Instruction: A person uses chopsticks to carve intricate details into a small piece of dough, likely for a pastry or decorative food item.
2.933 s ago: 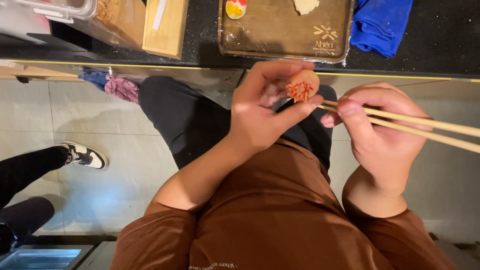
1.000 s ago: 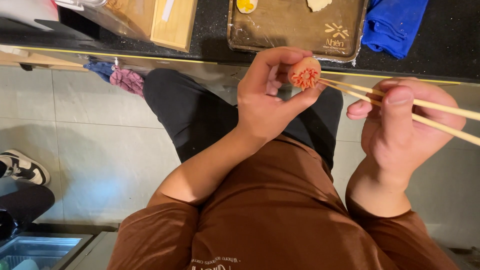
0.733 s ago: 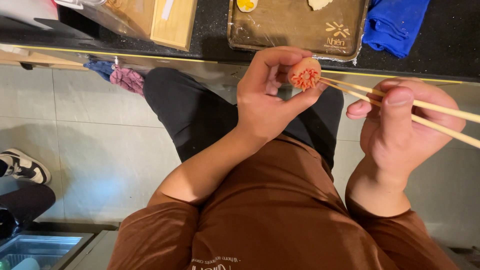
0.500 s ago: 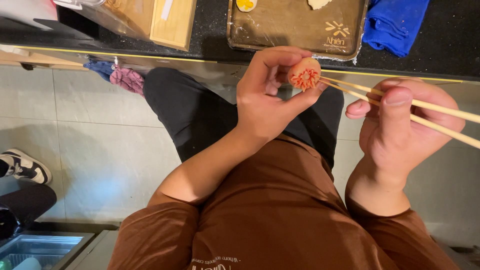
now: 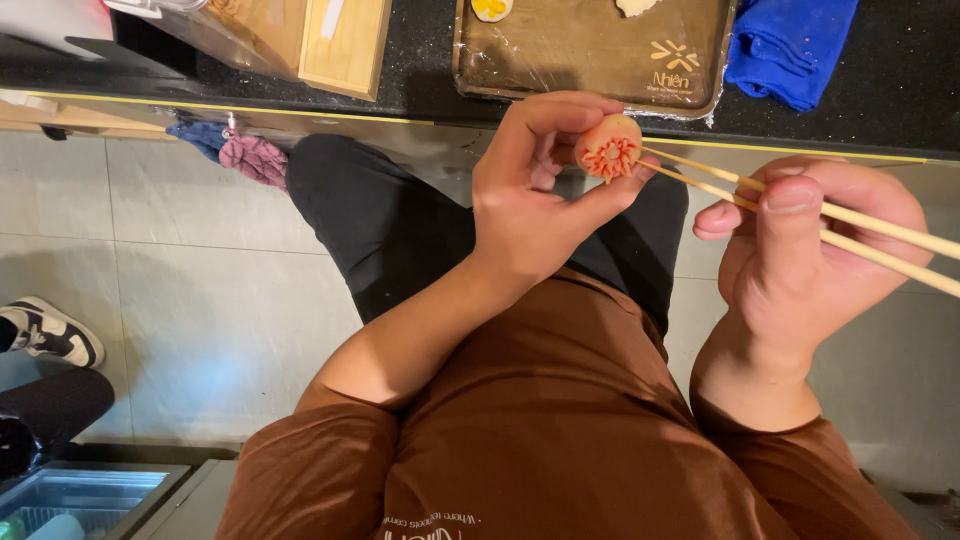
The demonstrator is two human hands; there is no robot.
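- The left hand (image 5: 535, 195) sits just above the middle of the view, fingers curled and pinching a small round orange dough ball (image 5: 608, 147) between thumb and fingertips.
- The ball is held in the air over the person's lap, at about 1 o'clock from the left palm; its face shows a flower-like pattern of thin red and orange cuts spreading out from the centre.
- The right hand (image 5: 810, 255) is at 3 o'clock of the left hand, closed around a pair of pale wooden chopsticks (image 5: 800, 215), with the thumb pressed across them.
- The chopsticks run from the right edge of the view toward 10 o'clock, and their tips touch the patterned face of the ball on its right side.
- Beyond the hands, at 12 o'clock, a dark counter (image 5: 420, 50) carries a brown tray (image 5: 590, 55) covered in clear film, with a pale piece of dough and a yellow and orange piece at its far edge.
- At 3 o'clock of the tray lies a crumpled blue cloth (image 5: 790, 50); at 9 o'clock of the tray stands a light wooden box (image 5: 340, 40).
- Below the hands are the person's brown shirt (image 5: 560, 430) and black trousers (image 5: 385, 220), over a pale tiled floor (image 5: 190, 300).
- At 9 o'clock, by the left edge, another person's black and white shoe (image 5: 45, 335) rests on the tiles.
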